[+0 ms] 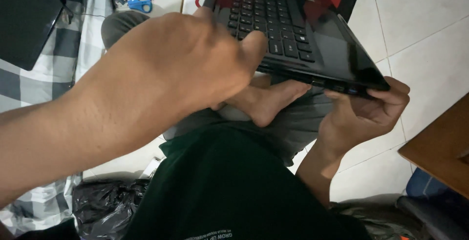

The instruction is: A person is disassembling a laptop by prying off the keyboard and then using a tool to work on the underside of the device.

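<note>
Two hands on black laptop (298,30), held tilted above lap. Our left hand (190,59) clamps near edge, right hand (371,110) curls under corner. Step: repositioning; we judge firm grip needed next.

Pale square floor tiles (425,20) cover the room. A grey checked cloth (29,86) spreads along the left edge, and a brown wooden furniture corner (439,147) juts in at right.

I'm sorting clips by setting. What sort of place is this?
Probably a home floor: pale floor tiles, a checked cloth spread out, blue scissors lying loose.
</note>
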